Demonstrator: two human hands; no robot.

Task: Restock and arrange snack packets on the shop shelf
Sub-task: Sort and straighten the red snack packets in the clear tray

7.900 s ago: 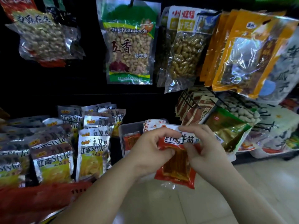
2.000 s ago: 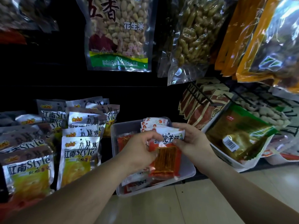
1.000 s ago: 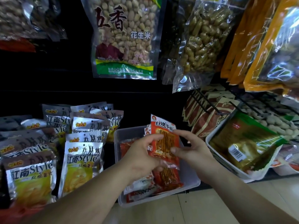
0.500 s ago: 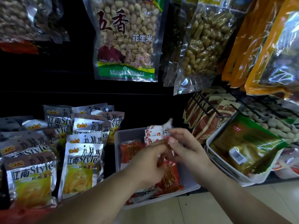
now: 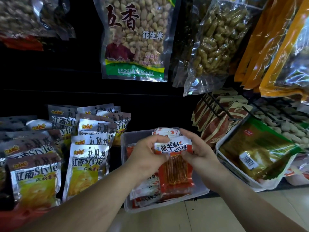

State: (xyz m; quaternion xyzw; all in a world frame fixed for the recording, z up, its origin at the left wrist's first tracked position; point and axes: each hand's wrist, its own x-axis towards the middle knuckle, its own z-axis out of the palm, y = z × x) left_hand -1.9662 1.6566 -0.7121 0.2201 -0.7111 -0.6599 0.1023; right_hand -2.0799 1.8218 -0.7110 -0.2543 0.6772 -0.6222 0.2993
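The red snack packet (image 5: 175, 168) has a white top band whose dark characters read upside down, and a clear window showing orange strips. It is held just above the clear plastic tray (image 5: 168, 204), which holds more like it. Each grip pinches the white band: the left hand (image 5: 147, 158) at its left edge, the right hand (image 5: 199, 149) at its right. Silver-and-yellow packets (image 5: 87, 164) stand left of the tray.

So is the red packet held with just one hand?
No, the left hand and the right hand both pinch the red packet.
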